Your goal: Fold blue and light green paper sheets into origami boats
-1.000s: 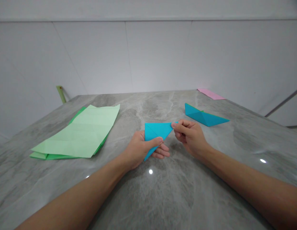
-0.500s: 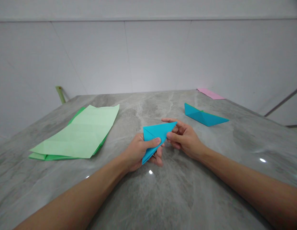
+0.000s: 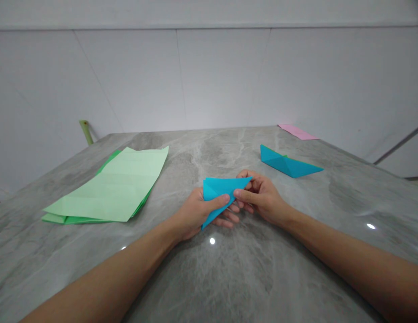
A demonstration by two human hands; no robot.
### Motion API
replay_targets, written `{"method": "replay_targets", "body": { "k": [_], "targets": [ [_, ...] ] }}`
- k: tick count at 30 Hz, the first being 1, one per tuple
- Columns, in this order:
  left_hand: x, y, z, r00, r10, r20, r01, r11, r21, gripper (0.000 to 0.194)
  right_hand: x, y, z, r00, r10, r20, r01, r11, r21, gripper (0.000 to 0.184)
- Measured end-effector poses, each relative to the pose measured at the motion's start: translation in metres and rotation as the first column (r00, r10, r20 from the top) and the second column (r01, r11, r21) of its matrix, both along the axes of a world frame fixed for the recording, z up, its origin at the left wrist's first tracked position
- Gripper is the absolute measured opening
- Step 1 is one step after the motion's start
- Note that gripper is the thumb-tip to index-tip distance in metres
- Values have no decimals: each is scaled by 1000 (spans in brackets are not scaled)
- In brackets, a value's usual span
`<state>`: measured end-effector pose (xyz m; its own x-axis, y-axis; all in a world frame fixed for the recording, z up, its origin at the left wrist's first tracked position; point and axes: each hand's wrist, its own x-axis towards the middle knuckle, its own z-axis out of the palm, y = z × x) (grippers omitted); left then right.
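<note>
A folded blue paper (image 3: 217, 187), roughly triangular with one point toward the right, is held between both hands above the table. My left hand (image 3: 198, 211) grips its left part, thumb flat on the front and fingers behind. My right hand (image 3: 262, 197) pinches the paper near its right point, thumb in front and the other fingers partly hidden behind. Off to the right, a blue paper boat (image 3: 289, 165) with a green edge along its top rests apart from the hands.
Light green paper sheets (image 3: 111, 188) lie stacked on the left of the grey marbled table (image 3: 209, 278). A pink paper (image 3: 298, 132) is at the far right edge. Behind the table rises a white wall (image 3: 215, 80), with a light green handle-like piece (image 3: 85, 131) at the far left.
The front of the blue paper looks different, its diagonal crease less plain and its left top edge layered. My right index finger, stretched out before, is now curled behind the paper.
</note>
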<state>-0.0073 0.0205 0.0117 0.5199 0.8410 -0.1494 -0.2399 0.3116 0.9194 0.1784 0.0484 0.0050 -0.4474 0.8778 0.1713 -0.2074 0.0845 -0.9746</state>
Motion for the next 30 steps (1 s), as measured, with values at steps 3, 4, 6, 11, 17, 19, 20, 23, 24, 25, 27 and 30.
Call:
{"method": "replay_targets", "body": {
  "k": [3,4,6,11,17,19,20,23,24,25,27,30],
  "targets": [
    [1,0,0,999,34,4,-34,999,-21,35,-1,-1,1,999,-50,11,50,999,-7,43],
    [1,0,-1,999,45,10,-45,999,-18,35,-2,-1,2,999,-51,9,51,999,-4,43],
    [1,1,-2,998,56,27,-56,998,12,33,-4,-1,2,1000,8,20,-8,1000,4,35],
    [0,1,-6,999,-13,40,6,987,159,28,-5,-3,3,982,150,118,-152,988,15,36],
    [-3,0,-3,998,-64,-2,63,975,213,26,0,-4,5,964,155,216,-174,982,71,45],
    [-2,1,-2,998,-60,-19,63,975,214,25,0,-4,4,968,138,208,-157,984,80,44],
    [-2,1,-2,998,-53,-24,57,976,212,25,1,-4,3,972,115,204,-135,987,85,43],
    [-1,1,-2,1000,-11,-24,15,984,180,24,2,-3,1,982,-11,186,-9,994,106,42],
    [-1,1,-3,1000,5,-27,-1,987,161,25,2,-2,1,982,-61,179,41,993,111,42],
    [-1,1,-3,999,17,-32,-12,990,143,25,2,-1,1,979,-104,173,85,990,114,41],
    [-1,1,-4,999,20,-47,-14,993,116,27,3,0,2,975,-155,160,136,983,121,40],
    [-3,1,-6,998,2,-61,3,996,86,29,4,1,4,972,-188,139,171,977,129,39]
  ]
}}
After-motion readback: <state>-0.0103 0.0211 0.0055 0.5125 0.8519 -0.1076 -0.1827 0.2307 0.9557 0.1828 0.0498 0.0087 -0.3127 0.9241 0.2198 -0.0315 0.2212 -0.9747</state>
